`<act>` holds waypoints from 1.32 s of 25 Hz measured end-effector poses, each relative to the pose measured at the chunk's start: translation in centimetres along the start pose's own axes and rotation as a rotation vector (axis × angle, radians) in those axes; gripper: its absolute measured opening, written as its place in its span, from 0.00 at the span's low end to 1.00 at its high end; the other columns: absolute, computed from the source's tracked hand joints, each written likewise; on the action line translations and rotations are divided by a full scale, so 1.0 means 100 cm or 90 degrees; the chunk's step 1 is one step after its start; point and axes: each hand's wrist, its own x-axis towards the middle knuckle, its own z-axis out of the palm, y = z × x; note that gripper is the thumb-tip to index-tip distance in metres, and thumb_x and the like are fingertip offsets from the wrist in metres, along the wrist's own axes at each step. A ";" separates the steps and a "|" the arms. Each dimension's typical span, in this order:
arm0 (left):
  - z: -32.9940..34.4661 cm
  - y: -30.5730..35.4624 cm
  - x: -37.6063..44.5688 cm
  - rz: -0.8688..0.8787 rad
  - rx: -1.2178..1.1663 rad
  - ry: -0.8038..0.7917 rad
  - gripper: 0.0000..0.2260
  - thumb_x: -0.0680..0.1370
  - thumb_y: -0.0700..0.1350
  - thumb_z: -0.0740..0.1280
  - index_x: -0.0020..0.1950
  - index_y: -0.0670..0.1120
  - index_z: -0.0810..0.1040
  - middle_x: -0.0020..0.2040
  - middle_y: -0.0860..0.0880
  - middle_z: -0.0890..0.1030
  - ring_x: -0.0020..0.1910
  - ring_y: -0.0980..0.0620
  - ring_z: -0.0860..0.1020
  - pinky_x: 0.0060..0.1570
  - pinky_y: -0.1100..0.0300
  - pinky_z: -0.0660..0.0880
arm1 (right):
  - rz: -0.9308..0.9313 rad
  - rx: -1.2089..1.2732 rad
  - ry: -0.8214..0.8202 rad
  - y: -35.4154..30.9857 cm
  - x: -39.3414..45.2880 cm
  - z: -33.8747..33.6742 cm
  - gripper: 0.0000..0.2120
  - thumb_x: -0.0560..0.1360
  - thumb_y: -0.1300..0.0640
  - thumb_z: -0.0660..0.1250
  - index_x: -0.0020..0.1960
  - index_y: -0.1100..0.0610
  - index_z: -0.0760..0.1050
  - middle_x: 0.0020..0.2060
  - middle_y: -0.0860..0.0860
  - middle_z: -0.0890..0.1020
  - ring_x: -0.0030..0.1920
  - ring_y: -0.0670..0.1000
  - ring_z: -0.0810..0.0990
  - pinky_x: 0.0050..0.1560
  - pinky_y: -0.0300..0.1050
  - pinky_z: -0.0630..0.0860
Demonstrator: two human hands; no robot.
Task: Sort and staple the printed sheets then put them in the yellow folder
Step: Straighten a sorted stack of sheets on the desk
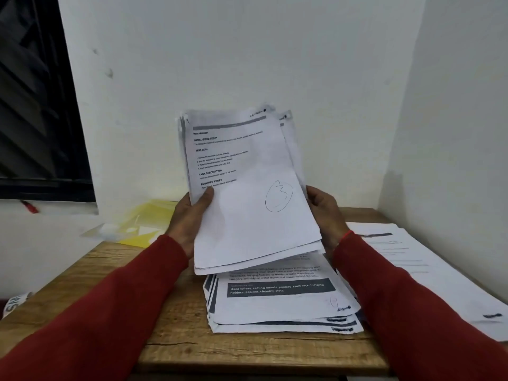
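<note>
I hold a bundle of printed sheets (247, 193) upright above the table. Its top page carries a hand-drawn circled 3. My left hand (189, 215) grips the bundle's left edge, thumb on the front. My right hand (325, 213) grips the right edge, fingers behind the paper. Under the bundle a stack of printed sheets (280, 306) with dark headers lies on the wooden table (170, 334). More sheets (423, 270) are spread out at the right. The yellow folder (148, 224) lies at the back left of the table. No stapler is in view.
White walls close off the back and right of the table. A dark window (35, 105) is at the left, with a red object (30, 207) on its sill. A clear plastic sleeve (107, 231) overlaps the folder's left side.
</note>
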 end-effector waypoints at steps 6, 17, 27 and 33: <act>0.004 -0.005 -0.005 -0.007 0.045 0.016 0.11 0.78 0.45 0.70 0.60 0.44 0.81 0.56 0.43 0.85 0.49 0.46 0.84 0.47 0.54 0.83 | 0.030 0.019 0.057 0.006 0.007 -0.006 0.16 0.71 0.54 0.77 0.51 0.63 0.78 0.45 0.59 0.85 0.45 0.60 0.85 0.45 0.51 0.83; 0.002 0.011 -0.008 0.054 0.006 0.044 0.06 0.80 0.45 0.69 0.56 0.47 0.81 0.52 0.48 0.86 0.46 0.51 0.85 0.45 0.57 0.83 | -0.024 -0.184 0.475 0.028 0.041 -0.105 0.08 0.69 0.59 0.63 0.41 0.61 0.81 0.34 0.57 0.78 0.37 0.52 0.74 0.42 0.55 0.79; 0.006 0.005 -0.009 0.009 0.015 0.031 0.05 0.80 0.47 0.68 0.53 0.47 0.81 0.46 0.51 0.86 0.43 0.52 0.84 0.42 0.59 0.83 | 0.041 0.141 -0.074 -0.003 0.006 -0.019 0.13 0.81 0.58 0.62 0.59 0.64 0.78 0.51 0.58 0.84 0.48 0.55 0.84 0.53 0.52 0.80; 0.010 -0.001 -0.011 0.018 0.043 0.029 0.07 0.79 0.46 0.70 0.54 0.46 0.82 0.51 0.48 0.86 0.45 0.52 0.85 0.48 0.58 0.83 | 0.015 -0.049 0.024 0.006 0.010 -0.014 0.15 0.69 0.57 0.78 0.53 0.61 0.79 0.48 0.58 0.86 0.44 0.56 0.85 0.50 0.55 0.81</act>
